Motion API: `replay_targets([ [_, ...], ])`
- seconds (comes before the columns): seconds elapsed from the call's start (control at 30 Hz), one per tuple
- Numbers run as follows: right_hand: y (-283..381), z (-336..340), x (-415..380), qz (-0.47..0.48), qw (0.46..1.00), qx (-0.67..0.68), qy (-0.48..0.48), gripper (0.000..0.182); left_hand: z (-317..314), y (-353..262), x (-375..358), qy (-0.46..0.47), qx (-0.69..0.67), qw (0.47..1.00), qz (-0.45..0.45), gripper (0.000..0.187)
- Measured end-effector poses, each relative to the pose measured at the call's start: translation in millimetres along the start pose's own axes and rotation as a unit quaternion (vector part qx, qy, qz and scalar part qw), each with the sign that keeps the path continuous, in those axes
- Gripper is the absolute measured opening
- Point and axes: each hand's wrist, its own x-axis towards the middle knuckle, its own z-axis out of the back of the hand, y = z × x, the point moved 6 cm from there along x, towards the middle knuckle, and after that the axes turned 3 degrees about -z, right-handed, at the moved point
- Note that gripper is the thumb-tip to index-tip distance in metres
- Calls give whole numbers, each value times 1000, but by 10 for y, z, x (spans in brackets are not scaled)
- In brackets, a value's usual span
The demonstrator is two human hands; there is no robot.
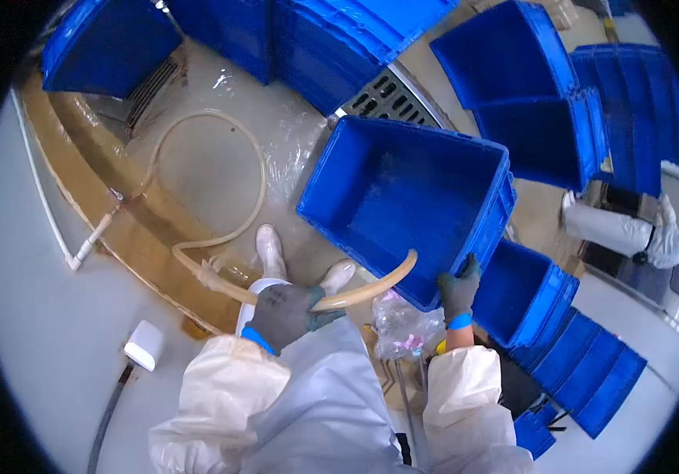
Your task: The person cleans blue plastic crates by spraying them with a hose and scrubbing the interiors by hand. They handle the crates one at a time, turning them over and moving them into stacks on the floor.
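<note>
My left hand point(286, 314), in a dark grey glove, is closed around a pale yellow hose point(363, 295). The hose's free end curves up over the near rim of a blue plastic crate point(411, 182). Its other end loops across the floor to a white pipe tap point(116, 194). With my gloved right hand point(460, 292) I grip the crate's near right corner. The crate is tilted with its opening toward me, and its inside holds no objects.
Stacked blue crates point(505, 63) stand at the back and right. A metal floor grate point(387, 99) lies behind the held crate. Clear plastic bags point(407, 324) sit by my boots. Along the left wall runs a tan trough point(158, 229). Another person point(620, 229) stands far right.
</note>
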Motion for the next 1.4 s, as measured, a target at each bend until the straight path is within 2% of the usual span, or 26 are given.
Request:
replay_targets([
  [0.1,-193,84,-57,-10,1000,29,-4,85,-248,60,151,68,84,994,18,47],
  [0.23,-396,176,-40,-39,991,126,12,84,-263,181,243,30,46,997,52,48],
  [0.27,-435,180,-39,-46,987,152,13,83,-235,152,288,46,70,995,57,46],
  [0.4,-512,253,-33,-40,992,122,14,83,-211,-116,461,-2,92,995,35,47],
  [0.5,-584,271,-13,-35,989,142,21,84,-248,-533,658,-30,-23,999,24,47],
  [0.6,-702,307,5,-31,991,129,20,83,-525,-782,869,-14,-28,998,-53,45],
  [0.67,-753,301,4,-46,987,151,11,82,-715,-813,1000,52,28,997,-39,39],
  [0.7,-717,312,-3,-44,988,149,14,81,-798,-803,1046,85,56,994,-32,37],
  [0.77,-570,387,-9,-39,988,146,19,81,-899,-642,1112,74,69,995,11,35],
  [0.87,-572,470,30,-34,999,13,1,82,-844,-402,1174,28,98,994,45,36],
  [0.9,-614,476,38,-29,999,26,-7,82,-815,-372,1202,8,110,992,53,36],
  [0.93,-670,465,41,-25,999,38,-13,82,-854,-296,1283,57,157,983,82,41],
  [1.03,-818,407,54,-26,996,78,-16,82,-724,-446,1399,-19,89,992,91,45],
  [1.17,-743,433,18,-11,998,49,-43,81,-976,-670,1627,-41,9,998,38,45],
  [1.2,-690,430,10,-12,997,56,-47,81,-989,-765,1682,-32,18,999,-21,40],
  [1.27,-615,431,2,-14,996,69,-55,80,-1028,-711,1763,-39,74,996,6,40],
  [1.33,-682,453,20,-24,998,-8,-62,76,-1083,-496,1925,-38,93,995,4,38],
  [1.4,-739,463,33,-34,996,-44,-66,74,-985,-252,1954,-32,55,993,103,37],
])
